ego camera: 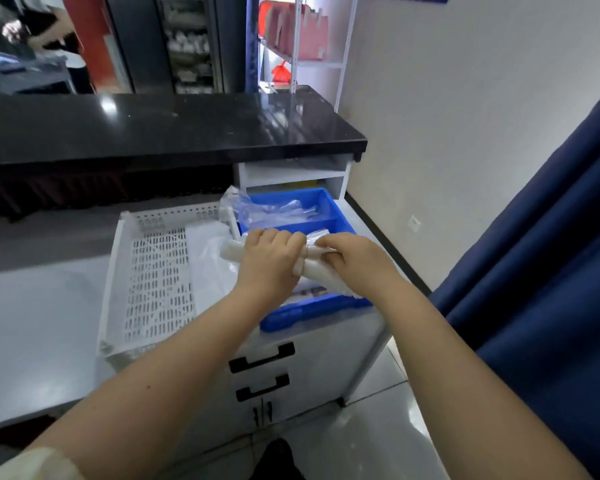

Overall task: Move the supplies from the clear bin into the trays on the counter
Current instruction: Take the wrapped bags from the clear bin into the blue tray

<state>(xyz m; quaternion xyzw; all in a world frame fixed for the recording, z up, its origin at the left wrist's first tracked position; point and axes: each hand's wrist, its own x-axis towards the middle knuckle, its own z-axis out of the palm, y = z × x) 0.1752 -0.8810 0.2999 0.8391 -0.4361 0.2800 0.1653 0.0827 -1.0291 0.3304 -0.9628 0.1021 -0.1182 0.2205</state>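
A: Obs. 1 – both hands at frame centre. Left hand (269, 259) clamped round a bundle of white tubes in clear wrap (317, 268); right hand (355, 259) gripping the same bundle at its right part, fingers closed on the wrap

B: Position of the bundle?

A: Held just above the near compartment of the blue tray (312, 310), centre right of frame. Contact with the tray not determinable

B: Far compartment?

A: Clear plastic packets (274, 211) lying in it, upper centre; contents blurred

B: Second tray?

A: White perforated tray (153, 271), centre left, touching the blue one. A clear plastic bag (210, 271) lies in its right part. Both trays sit on the grey bench (39, 323)

B: Surroundings?

A: Black countertop (170, 126) across the upper frame, blue curtain (551, 271) at right, white drawer unit (291, 368) below the blue tray
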